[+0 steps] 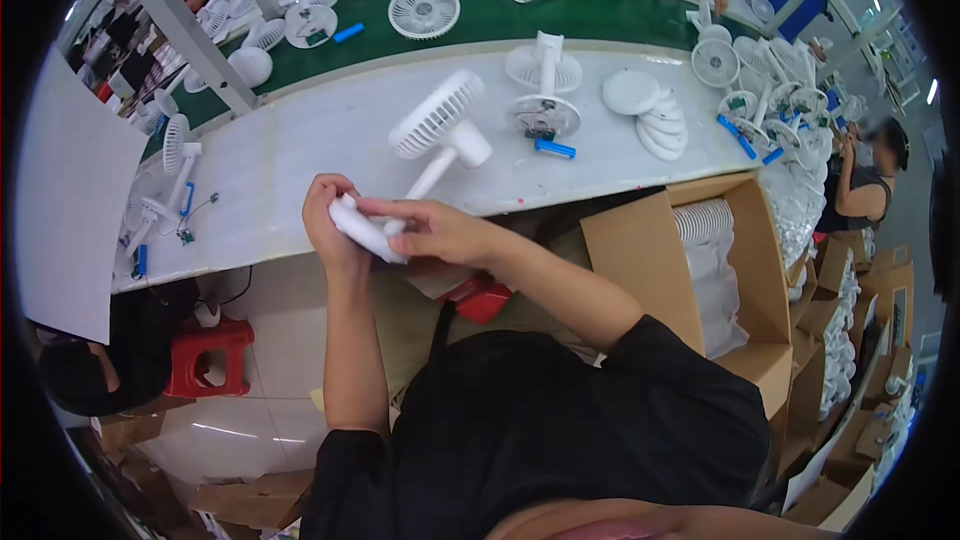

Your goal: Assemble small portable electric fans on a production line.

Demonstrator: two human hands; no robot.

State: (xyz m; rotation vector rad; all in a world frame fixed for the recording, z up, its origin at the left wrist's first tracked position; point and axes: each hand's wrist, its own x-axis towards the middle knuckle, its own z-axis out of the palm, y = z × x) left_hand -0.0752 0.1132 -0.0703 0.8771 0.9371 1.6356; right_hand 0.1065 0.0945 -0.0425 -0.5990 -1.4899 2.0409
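Observation:
A white desk fan (437,172) tilts in front of me, its caged head up over the bench and its round base down at my hands. My left hand (332,215) grips the far left edge of that base, fingers curled over it. Across the stem side, my right hand (438,230) closes on the base's right part. The base's underside is turned toward me and partly hidden by the fingers. Beyond, on the bench, another fan (543,90) stands head-down with its base open, a circuit board showing and a blue battery (555,149) beside it.
White round covers (658,120) lie stacked on the white bench (290,180). A green conveyor belt (375,45) carries fans behind it. Fans with loose batteries crowd the right end. An open carton (640,250) of white discs sits at my right; a red stool (210,355) stands lower left.

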